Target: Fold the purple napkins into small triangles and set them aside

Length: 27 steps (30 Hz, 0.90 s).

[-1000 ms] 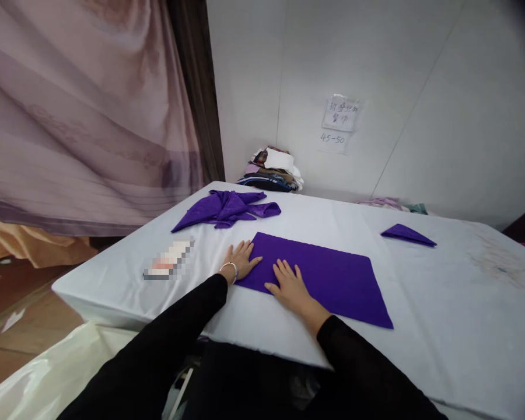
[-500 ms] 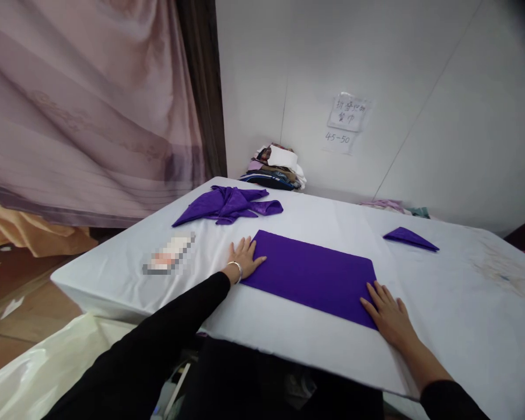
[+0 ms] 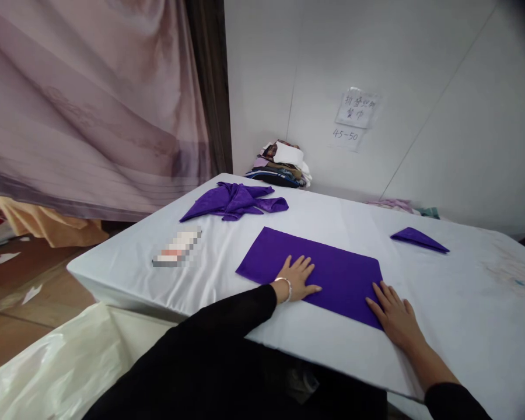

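The flat purple cloth [image 3: 339, 274] lies upon the white table [image 3: 328, 213]. On its near part rests the left hand [image 3: 295, 281], fingers spread; at its right edge, the right hand [image 3: 396, 315] touches it, fingers slightly apart. Beyond this cloth, to the left, is a crumpled purple cloth [image 3: 233, 202]; beyond its right end, a folded purple cloth [image 3: 417, 239].
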### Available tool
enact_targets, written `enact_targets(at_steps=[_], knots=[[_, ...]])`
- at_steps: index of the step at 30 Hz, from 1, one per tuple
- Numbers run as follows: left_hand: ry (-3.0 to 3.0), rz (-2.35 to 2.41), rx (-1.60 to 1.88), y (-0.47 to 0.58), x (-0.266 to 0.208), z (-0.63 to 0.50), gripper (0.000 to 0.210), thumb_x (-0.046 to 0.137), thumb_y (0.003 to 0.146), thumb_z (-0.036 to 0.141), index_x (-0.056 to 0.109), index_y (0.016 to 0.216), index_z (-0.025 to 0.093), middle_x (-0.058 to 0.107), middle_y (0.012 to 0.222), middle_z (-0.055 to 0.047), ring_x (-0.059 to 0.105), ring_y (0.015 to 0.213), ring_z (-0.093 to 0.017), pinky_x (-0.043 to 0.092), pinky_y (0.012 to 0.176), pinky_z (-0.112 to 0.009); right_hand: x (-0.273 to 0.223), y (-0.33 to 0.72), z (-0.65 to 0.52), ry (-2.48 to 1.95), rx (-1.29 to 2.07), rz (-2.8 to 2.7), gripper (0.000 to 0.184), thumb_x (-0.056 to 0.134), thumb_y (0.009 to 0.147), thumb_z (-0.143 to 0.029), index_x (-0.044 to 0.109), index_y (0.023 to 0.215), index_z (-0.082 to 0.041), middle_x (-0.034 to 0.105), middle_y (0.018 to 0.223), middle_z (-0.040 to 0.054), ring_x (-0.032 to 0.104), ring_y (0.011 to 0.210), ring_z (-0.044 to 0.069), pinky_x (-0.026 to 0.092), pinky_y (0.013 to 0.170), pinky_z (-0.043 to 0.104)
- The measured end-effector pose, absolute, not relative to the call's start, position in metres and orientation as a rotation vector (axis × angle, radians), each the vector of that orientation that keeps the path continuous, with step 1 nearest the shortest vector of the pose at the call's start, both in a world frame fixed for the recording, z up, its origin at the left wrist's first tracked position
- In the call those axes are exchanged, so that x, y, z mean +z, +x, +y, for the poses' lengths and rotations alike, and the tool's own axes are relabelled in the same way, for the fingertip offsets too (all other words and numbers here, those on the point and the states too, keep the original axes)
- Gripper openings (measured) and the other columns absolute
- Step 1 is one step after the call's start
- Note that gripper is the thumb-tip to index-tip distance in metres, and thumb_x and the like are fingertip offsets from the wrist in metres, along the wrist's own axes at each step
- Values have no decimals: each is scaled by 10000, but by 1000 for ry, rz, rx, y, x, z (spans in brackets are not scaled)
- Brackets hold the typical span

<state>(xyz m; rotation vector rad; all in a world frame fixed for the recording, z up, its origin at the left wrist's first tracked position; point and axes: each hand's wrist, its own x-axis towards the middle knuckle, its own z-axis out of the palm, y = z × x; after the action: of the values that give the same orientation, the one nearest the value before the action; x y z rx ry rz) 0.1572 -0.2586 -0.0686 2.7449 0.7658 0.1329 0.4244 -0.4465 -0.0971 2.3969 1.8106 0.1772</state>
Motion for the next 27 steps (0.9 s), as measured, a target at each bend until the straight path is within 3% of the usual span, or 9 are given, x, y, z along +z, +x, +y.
enact_targets(at_steps=[6, 13, 18, 22, 27], knots=[[2666, 1276, 118, 57, -61, -201, 766, 165, 833, 690, 252, 1424, 211, 187, 1511, -60, 106, 1388, -259, 49, 1102, -503, -101, 426, -447, 2400, 220, 1844, 456, 267, 869, -271, 558, 1212, -340, 307, 1469, 20, 195, 1357, 315, 235, 1002, 603], [2642, 1370, 95, 23, -62, -186, 746, 185, 839, 679, 236, 1429, 226, 194, 1510, -51, 114, 1387, -265, 46, 1100, -511, -91, 414, -438, 2452, 101, 1771, 433, 293, 868, -325, 556, 1211, -328, 323, 1460, 34, 180, 1359, 334, 209, 987, 648], [2626, 1359, 99, 26, -58, -192, 740, 193, 843, 670, 243, 1426, 217, 187, 1512, -57, 106, 1388, -257, 39, 1101, -516, -65, 326, -381, 2550, 19, 1972, 626, 275, 881, -521, 303, 1408, -184, 215, 1497, 94, 148, 1377, 266, 142, 1076, 530], [2615, 1367, 104, 25, -57, -193, 735, 201, 841, 670, 244, 1423, 224, 192, 1510, -59, 111, 1388, -250, 42, 1102, -513, -46, 239, -327, 2266, -248, 2426, 678, 232, 885, -590, 271, 1420, -174, 195, 1499, 93, 132, 1381, 252, 90, 1089, 512], [2613, 1374, 112, 25, -60, -192, 722, 218, 839, 667, 237, 1424, 243, 192, 1512, -47, 107, 1389, -249, 36, 1104, -512, -51, 204, -299, 2088, -340, 2548, 665, 252, 887, -591, 299, 1411, -184, 211, 1491, 95, 152, 1375, 269, 86, 1086, 518]])
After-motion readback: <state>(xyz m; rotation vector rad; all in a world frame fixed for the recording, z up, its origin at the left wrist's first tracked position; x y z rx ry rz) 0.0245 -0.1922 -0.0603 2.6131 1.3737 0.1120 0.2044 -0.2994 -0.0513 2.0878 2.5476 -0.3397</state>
